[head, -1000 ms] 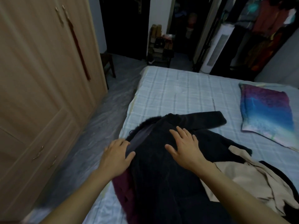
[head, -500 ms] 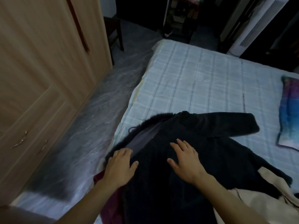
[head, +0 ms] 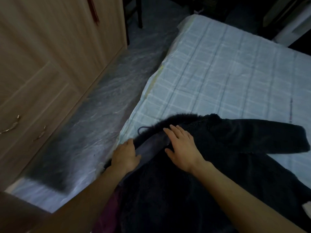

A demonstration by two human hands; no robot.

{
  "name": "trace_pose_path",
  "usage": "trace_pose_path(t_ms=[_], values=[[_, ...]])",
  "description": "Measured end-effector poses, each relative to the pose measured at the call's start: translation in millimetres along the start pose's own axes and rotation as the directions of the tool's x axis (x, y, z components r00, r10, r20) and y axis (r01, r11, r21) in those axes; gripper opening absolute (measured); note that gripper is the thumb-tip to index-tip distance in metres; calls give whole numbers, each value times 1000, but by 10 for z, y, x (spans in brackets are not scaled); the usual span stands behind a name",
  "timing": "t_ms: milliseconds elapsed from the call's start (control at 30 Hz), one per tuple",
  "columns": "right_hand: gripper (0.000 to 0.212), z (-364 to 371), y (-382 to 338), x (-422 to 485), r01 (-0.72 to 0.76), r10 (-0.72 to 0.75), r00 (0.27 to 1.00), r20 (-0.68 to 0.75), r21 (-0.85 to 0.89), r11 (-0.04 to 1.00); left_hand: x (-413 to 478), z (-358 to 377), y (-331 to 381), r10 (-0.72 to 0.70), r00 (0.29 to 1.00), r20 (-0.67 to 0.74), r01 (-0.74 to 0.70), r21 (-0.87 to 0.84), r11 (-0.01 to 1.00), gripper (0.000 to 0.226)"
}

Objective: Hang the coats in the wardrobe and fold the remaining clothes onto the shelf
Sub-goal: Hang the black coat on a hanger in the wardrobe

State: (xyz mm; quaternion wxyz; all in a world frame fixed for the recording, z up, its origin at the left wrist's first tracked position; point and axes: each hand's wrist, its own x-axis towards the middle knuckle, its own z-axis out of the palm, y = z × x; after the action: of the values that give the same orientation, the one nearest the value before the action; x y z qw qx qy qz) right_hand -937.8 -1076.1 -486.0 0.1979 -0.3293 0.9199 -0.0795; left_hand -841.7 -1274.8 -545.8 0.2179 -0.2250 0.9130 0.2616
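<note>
Black fuzzy coat (head: 210, 174) is lying across the bed (head: 227, 73), lower centre to lower right of frame, fur collar (head: 171, 123) pointing toward the bed's near-left corner, one sleeve (head: 269, 137) stretching out to the right. Wardrobe (head: 50, 64) is filling the upper left, doors shut, so nothing's hung yet imo.

Risks first: coat's sitting right at the mattress edge, so a careless pull toward the floor side could be dragging the collar off and onto the plastic-covered floor (head: 101, 106). There's a maroon garment (head: 109, 204) peeking out beneath, lower centre, and lifting the coat in a bunch may be hauling that along too. Fleece looks bulky and floppy; grabbing w/ one hand prob lets the sleeve trail and snag.

Hands now: left hand (head: 125, 155) is resting palm-down on the coat's edge beside the grey lining (head: 151, 145), fingers close together and curling over the front edge; whether they're actually gripping, can't tell. Right hand (head: 182, 147) is lying flat just below the collar, fingers spread, thumb splayed toward the lining, pressing, not pinching anything. Both forearms are reaching in from the bottom of frame.
</note>
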Motion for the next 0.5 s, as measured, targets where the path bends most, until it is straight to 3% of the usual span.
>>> trace_pose_path(t_ms=[133,233,333,500], values=[[85,79,-43,427,124,-121,991,50,-70,990,-2,159,-37,42,995,-95,-53,-115,992,42],[93,186,-18,652,229,-207,967,151,-151,962,-32,226,53,78,990,-121,-84,-44,996,23],[99,286,63,825,317,-267,937,227,-223,922,-67,275,134,141,981,-135,-141,8,990,25],[78,332,127,944,424,-335,894,296,-325,845,-261,385,177,264,938,-222,-259,55,964,23]])
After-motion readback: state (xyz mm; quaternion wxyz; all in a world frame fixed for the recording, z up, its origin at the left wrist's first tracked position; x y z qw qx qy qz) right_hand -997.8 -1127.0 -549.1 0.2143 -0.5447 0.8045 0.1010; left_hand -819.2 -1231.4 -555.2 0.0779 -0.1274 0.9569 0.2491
